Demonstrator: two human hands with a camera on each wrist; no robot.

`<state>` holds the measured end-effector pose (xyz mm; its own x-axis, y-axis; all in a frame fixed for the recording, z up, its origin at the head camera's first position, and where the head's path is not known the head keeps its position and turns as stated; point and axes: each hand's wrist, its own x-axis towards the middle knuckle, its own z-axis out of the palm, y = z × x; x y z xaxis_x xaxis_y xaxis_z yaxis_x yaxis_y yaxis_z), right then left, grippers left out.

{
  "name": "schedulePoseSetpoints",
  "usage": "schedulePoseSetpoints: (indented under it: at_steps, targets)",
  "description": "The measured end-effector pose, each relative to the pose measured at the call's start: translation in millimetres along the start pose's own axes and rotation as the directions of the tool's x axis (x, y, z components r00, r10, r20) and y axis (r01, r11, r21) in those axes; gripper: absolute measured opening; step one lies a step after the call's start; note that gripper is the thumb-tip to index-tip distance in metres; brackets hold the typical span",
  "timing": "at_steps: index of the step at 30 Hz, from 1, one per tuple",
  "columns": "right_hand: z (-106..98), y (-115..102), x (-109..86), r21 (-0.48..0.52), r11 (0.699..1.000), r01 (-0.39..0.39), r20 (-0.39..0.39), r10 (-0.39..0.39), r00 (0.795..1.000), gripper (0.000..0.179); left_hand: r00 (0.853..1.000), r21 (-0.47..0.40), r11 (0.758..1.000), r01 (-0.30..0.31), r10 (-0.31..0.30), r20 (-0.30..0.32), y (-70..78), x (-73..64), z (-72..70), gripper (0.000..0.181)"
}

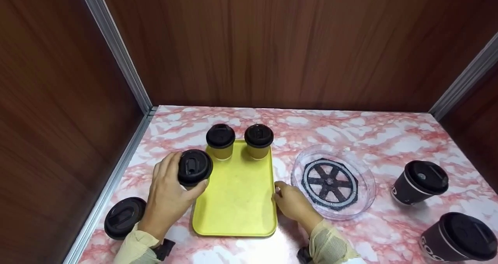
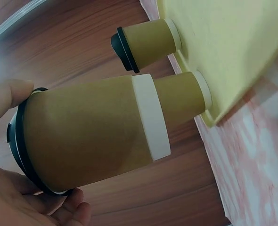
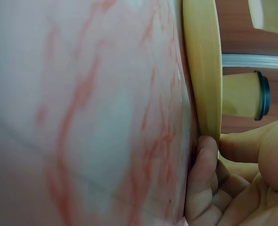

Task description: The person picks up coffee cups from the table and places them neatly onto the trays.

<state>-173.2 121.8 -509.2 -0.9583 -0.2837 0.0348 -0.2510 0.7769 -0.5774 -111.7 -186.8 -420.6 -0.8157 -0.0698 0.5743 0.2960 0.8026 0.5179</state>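
My left hand [image 1: 170, 194] grips a brown paper coffee cup [image 2: 89, 134] round its black lid [image 1: 195, 166]. In the left wrist view the cup hangs in the air, its white base toward the tray. My right hand [image 1: 294, 203] pinches the right rim of the yellow tray [image 1: 235, 201] between thumb and fingers, plain in the right wrist view. Two more brown cups with black lids, a left one [image 1: 222, 152] and a right one [image 1: 258, 151], stand upright at the tray's far end.
Left of the tray, beside my left forearm, is another black-lidded cup [image 1: 124, 217]. A clear round dish [image 1: 365, 198] with a black wheel-like pattern lies to the right. Two dark cups, one farther [image 1: 412, 188] and one nearer [image 1: 443, 240], stand at the far right. Wooden panels [image 1: 272, 46] enclose the table.
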Motion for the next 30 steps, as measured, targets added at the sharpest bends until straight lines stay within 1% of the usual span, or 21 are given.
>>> schedulePoseSetpoints:
  at_steps: [6, 10, 15, 20, 30]
  targets:
    - [-0.9, -0.9, 0.5, 0.004, 1.0, -0.008, 0.008, 0.008, 1.0, 0.039, 1.0, -0.004, 1.0, -0.005, 0.005, 0.026, 7.7, 0.1, 4.7, 0.09]
    - [-1.2, -0.9, 0.9, 0.005, 1.0, -0.001, 0.003, 0.001, 1.0, 0.037, 1.0, -0.003, 1.0, -0.007, 0.007, 0.029, 11.6, 0.7, 8.9, 0.089]
    - [-0.4, -0.5, 0.2, 0.004, 1.0, 0.008, 0.0, -0.008, 1.0, 0.037, 0.999, -0.028, 0.999, -0.039, 0.039, 0.024, 15.2, 1.9, 16.2, 0.086]
    - [0.5, -0.9, -0.5, 0.007, 1.0, 0.021, -0.006, -0.021, 1.0, 0.036, 0.998, -0.045, 0.997, -0.059, 0.061, 0.027, 16.9, 1.4, 23.9, 0.084]
    - [0.2, -0.8, 0.3, 0.003, 1.0, 0.026, -0.008, -0.026, 1.0, 0.037, 0.995, -0.046, 0.997, -0.055, 0.058, 0.08, 15.0, -3.7, 38.9, 0.089]
